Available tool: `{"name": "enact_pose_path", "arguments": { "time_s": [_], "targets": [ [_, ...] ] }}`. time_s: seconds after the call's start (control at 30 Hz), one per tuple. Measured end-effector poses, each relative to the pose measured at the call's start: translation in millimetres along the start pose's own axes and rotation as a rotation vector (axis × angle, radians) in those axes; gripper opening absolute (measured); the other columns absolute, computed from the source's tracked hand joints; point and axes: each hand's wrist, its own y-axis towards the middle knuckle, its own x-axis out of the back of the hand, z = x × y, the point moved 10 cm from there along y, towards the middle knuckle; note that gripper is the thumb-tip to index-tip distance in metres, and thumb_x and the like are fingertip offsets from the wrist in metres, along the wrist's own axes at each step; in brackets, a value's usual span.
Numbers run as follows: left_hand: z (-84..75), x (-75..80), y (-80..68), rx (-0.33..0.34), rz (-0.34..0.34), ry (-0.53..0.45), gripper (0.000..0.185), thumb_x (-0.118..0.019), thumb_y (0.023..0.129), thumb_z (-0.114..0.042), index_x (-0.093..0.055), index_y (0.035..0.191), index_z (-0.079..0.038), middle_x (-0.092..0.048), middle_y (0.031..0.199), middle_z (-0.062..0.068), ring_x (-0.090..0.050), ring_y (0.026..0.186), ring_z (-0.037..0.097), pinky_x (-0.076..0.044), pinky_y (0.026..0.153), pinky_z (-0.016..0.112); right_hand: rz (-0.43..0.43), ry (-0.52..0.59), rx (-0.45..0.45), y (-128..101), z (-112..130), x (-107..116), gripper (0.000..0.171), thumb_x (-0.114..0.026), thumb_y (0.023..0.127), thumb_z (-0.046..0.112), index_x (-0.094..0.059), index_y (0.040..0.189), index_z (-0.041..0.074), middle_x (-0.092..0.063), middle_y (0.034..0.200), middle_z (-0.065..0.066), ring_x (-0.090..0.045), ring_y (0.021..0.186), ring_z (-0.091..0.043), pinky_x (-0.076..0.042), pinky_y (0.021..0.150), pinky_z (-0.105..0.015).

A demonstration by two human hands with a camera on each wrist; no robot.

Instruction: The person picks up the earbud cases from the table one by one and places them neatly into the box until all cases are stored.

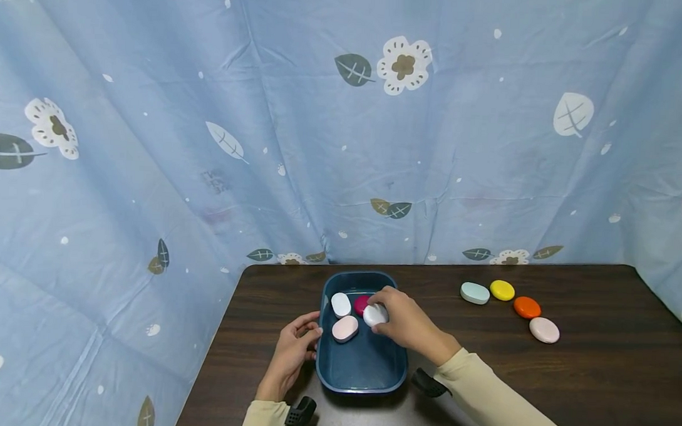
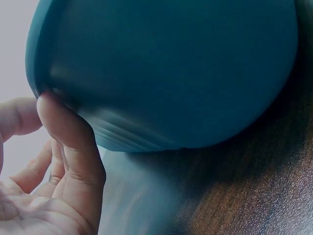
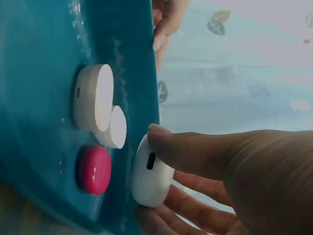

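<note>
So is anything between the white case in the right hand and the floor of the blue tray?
Nothing visible. The right hand pinches the white case over the blue tray; the magenta case and pink case lie beside it.

tray [image 1: 364,364]: glossy plastic | table [image 1: 566,384]: dark wood grain | curtain [image 1: 209,108]: cloth

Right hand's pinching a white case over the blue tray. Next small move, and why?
Probably lower and release. The right hand pinches the white oval case over the dark blue plastic tray, beside the magenta oval case, white oval case and pale pink oval case already inside. The left hand touches the tray's rim, seemingly steadying it.
</note>
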Motion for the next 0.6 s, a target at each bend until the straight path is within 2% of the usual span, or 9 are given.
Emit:
{"name": "enact_pose_path", "arguments": {
  "time_s": [0.2, 0.6],
  "targets": [
    [0.3, -1.4, -1.4, 0.001, 0.003, -0.004, 0.045, -0.062, 0.101, -0.003, -0.056, 0.145, 0.005, -0.057, 0.102, 0.006, -0.054, 0.073, 0.014, -0.051, 0.056, 0.024, 0.051, -0.016, -0.043, 6, 1, -9, 0.041, -0.091, 0.078, 0.0, -0.075, 0.116, -0.003, -0.068, 0.111, -0.015, -0.066, 0.095, -0.028, -0.062, 0.086, -0.052],
    [-0.2, -1.0, 2.3, -0.004, 0.002, -0.014, 0.045, -0.062, 0.1, -0.002, -0.057, 0.144, 0.005, -0.057, 0.101, 0.006, -0.052, 0.071, 0.014, -0.05, 0.054, 0.023, 0.09, -0.038, -0.032, 12, -2, -24, 0.038, -0.091, 0.076, -0.004, -0.075, 0.11, -0.004, -0.068, 0.11, -0.017, -0.064, 0.096, -0.03, -0.058, 0.093, -0.054]
  ]
}}
